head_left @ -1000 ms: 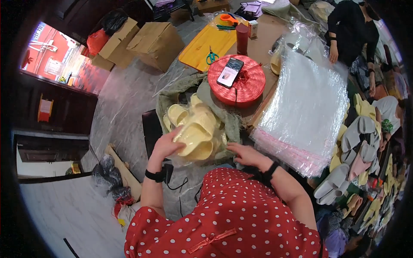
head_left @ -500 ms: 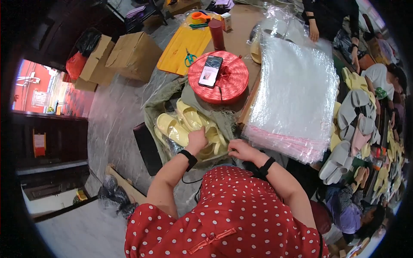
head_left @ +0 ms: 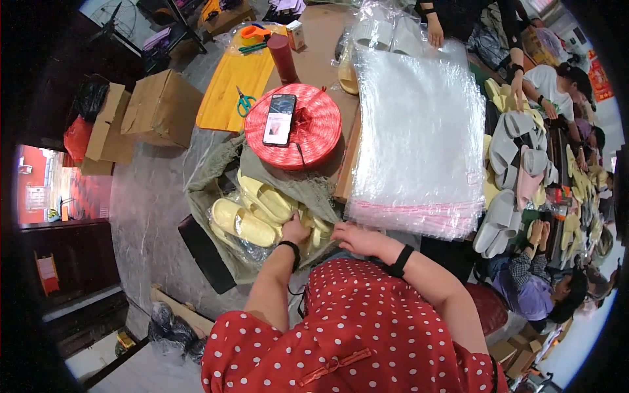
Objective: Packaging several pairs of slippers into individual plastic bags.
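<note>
Several pale yellow slippers [head_left: 244, 224], some in clear plastic film, lie inside an open green-grey woven sack [head_left: 208, 171] in front of me. My left hand [head_left: 296, 230] reaches down among them, touching the slippers near the sack's right side. Its fingers are mostly hidden, so their grip does not show. At the sack's right rim, my right hand [head_left: 357, 238] has bent fingers closed on the edge of the cloth. Beyond the sack sits a big roll of red plastic twine [head_left: 321, 141] with a phone [head_left: 280, 120] lying on it.
Right of the sack lies a stack of clear plastic bags [head_left: 416, 137] with pink edges. A yellow board [head_left: 229, 92], teal scissors [head_left: 245, 103] and a dark red cylinder [head_left: 282, 59] are farther back. A cardboard box [head_left: 157, 111] stands left. Co-workers handle slippers [head_left: 501, 219] at right.
The view has swung, so the table and sack appear farther left. My left hand has shifted slightly right among the slippers. My right hand stays at the sack's rim.
</note>
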{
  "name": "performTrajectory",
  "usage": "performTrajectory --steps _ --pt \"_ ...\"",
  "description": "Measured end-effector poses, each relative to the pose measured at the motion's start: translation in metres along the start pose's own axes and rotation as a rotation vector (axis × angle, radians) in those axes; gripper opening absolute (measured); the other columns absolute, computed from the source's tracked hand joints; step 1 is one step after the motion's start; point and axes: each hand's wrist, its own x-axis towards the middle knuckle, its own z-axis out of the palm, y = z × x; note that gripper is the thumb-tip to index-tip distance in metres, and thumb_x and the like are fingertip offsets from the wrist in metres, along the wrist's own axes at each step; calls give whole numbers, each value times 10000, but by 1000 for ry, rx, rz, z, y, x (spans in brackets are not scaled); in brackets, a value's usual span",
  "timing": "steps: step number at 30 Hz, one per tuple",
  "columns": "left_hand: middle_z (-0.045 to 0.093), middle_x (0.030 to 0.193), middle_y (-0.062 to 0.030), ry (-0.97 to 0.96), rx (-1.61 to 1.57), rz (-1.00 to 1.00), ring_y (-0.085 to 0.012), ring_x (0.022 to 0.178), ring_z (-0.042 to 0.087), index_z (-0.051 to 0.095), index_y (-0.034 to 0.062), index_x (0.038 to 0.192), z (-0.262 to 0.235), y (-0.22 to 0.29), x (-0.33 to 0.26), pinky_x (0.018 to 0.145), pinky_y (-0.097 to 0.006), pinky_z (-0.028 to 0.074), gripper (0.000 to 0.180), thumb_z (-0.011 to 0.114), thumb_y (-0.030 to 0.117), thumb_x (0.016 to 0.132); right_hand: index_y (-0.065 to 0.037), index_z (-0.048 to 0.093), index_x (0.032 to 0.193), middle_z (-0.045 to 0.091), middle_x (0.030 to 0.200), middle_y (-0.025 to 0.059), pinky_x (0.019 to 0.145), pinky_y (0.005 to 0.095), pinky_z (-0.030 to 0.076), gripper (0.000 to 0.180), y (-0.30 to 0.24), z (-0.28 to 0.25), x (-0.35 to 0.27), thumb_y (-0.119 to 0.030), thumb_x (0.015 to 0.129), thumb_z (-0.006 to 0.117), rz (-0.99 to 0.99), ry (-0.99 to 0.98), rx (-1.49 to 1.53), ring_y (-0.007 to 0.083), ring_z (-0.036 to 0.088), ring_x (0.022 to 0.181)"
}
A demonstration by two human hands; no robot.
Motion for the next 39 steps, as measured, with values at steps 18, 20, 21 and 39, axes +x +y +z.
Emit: performTrajectory --steps 18,20,21,39 --pt "494 1407 -195 801 -240 718 -381 1301 457 596 38 1242 -211 217 -197 1064 -446 381 410 671 139 851 5 651 1031 634 873 -14 705 223 469 127 -3 -129 -250 -53 922 625 136 1407 589 63 566 791" --pt "460 1439 -201 779 -117 810 -397 1330 420 598 33 1247 -208 251 -197 1092 -452 351 434 680 166 843 12 624 1105 624 898 9 700 225 457 218 58 -121 -290 -63 901 644 405 1672 603 81 556 777" --pt "426 1471 -206 753 5 892 -414 1358 382 600 27 1253 -207 266 -198 1119 -458 322 459 689 192 834 3 628 1115 626 911 32 707 244 470 258 99 -108 -316 -86 876 665 565 1780 560 108 571 771" --pt "421 1488 -176 387 -188 825 -405 1406 313 620 122 1281 -165 289 -150 1150 -460 290 536 751 274 784 1 403 1390 539 1178 164 770 330 531 603 281 -41 -456 -11 828 624 889 1359 316 236 583 978"
